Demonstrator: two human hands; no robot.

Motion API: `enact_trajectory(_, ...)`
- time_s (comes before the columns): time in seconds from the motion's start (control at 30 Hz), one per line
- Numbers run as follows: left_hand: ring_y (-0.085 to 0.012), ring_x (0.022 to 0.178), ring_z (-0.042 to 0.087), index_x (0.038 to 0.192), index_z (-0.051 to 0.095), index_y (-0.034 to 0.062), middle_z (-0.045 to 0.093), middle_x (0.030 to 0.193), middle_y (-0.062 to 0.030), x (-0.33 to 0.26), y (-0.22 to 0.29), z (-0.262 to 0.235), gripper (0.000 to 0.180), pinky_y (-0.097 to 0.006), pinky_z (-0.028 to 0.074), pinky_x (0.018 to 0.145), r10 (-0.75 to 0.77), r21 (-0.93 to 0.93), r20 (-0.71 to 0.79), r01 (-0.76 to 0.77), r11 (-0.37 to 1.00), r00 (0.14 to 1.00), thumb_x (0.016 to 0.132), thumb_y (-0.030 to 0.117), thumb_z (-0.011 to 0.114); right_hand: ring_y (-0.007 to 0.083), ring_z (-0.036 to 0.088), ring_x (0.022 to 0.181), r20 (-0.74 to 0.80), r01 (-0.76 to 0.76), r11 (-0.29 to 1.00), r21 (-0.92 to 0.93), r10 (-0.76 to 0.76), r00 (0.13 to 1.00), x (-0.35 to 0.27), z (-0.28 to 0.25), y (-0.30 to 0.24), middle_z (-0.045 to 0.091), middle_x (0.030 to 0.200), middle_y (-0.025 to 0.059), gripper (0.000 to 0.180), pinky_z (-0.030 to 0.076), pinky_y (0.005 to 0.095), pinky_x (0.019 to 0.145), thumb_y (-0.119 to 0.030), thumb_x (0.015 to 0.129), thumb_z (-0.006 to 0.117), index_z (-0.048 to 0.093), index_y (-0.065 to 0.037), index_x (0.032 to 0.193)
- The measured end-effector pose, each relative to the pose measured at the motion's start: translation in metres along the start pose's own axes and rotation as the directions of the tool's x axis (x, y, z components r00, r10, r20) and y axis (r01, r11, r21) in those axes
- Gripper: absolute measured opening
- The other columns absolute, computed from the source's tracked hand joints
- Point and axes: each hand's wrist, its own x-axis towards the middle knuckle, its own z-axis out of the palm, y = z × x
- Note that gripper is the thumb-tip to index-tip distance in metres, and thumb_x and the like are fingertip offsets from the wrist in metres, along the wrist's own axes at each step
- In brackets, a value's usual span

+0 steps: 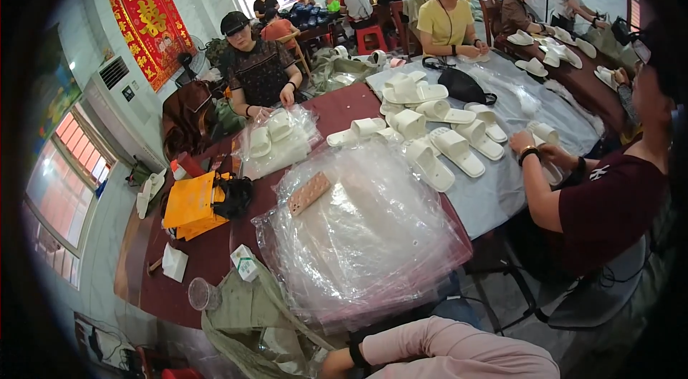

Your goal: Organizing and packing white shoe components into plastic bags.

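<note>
From the lower right, my right arm [459,350] in a pink sleeve reaches left, a black band at the wrist. Only a bit of my right hand [334,364] shows at the bottom edge; its fingers are hidden. It is beside an olive-green woven sack [240,318] that holds some clear plastic [282,352]. My left hand is out of the picture. Beyond my arm, a large stack of clear plastic bags [358,243] covers the near part of the dark red table [179,296], with a pinkish-brown flat rectangular object [309,193] on top.
White slide slippers [455,149] lie piled behind the bags. An orange bag [193,203], a tissue pack [244,263] and a clear cup [204,294] stand at left. A person across [261,67] handles bagged slippers; one at right [602,200] holds a slipper.
</note>
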Motion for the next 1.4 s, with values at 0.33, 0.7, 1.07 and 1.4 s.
enact_trajectory(0.33,-0.0318,0.099,0.059,0.117,0.058,0.0078,0.057,0.117,-0.0199,-0.033,0.043,-0.023,0.037,-0.042,0.047,0.077,-0.178,-0.201,-0.034,0.167,0.965,0.984,0.087,0.029,0.060,0.0181,0.054,0.074,-0.058,0.121,0.863,-0.490,-0.171,0.984,0.012,-0.015,-0.014,0.062,0.084,0.0015,0.020,0.044,0.0361,0.069,-0.018,0.082,0.068,0.068,-0.014,0.101)
enact_trajectory(0.7,-0.0322,0.080,0.062,0.090,0.059,0.0040,0.064,0.088,-0.0156,-0.067,0.207,-0.121,0.023,-0.046,0.049,0.068,-0.093,0.442,-0.248,0.198,0.875,0.964,0.086,0.025,0.051,0.0345,0.032,0.133,-0.781,-0.836,0.259,-0.484,0.302,0.546,-0.064,-0.196,-0.090,0.039,0.144,0.0110,0.047,0.020,0.0618,0.106,-0.033,0.085,0.058,0.052,-0.023,0.131)
enact_trajectory(1.07,-0.0303,0.107,0.049,0.115,0.056,0.0089,0.053,0.113,-0.0123,0.071,0.325,-0.191,0.038,-0.044,0.038,0.089,0.507,0.540,-0.731,-0.066,0.839,0.456,0.081,0.024,0.063,0.0355,0.024,0.138,-0.961,-0.994,-0.098,-0.049,0.276,0.020,-0.210,-0.210,-0.054,0.025,0.152,0.0117,0.062,0.021,0.0599,0.106,-0.047,0.083,0.060,0.042,-0.027,0.139)
enact_trajectory(1.4,-0.0403,0.123,0.039,0.133,0.043,0.0084,0.041,0.135,-0.0229,0.146,0.340,-0.197,0.051,-0.055,0.028,0.101,0.420,0.339,-0.770,-0.250,0.907,0.481,0.090,0.034,0.053,0.0398,0.028,0.135,-0.932,-0.975,-0.062,-0.215,0.312,0.185,-0.225,-0.193,-0.050,0.029,0.149,0.0118,0.061,0.025,0.0622,0.103,-0.043,0.082,0.062,0.043,-0.026,0.138)
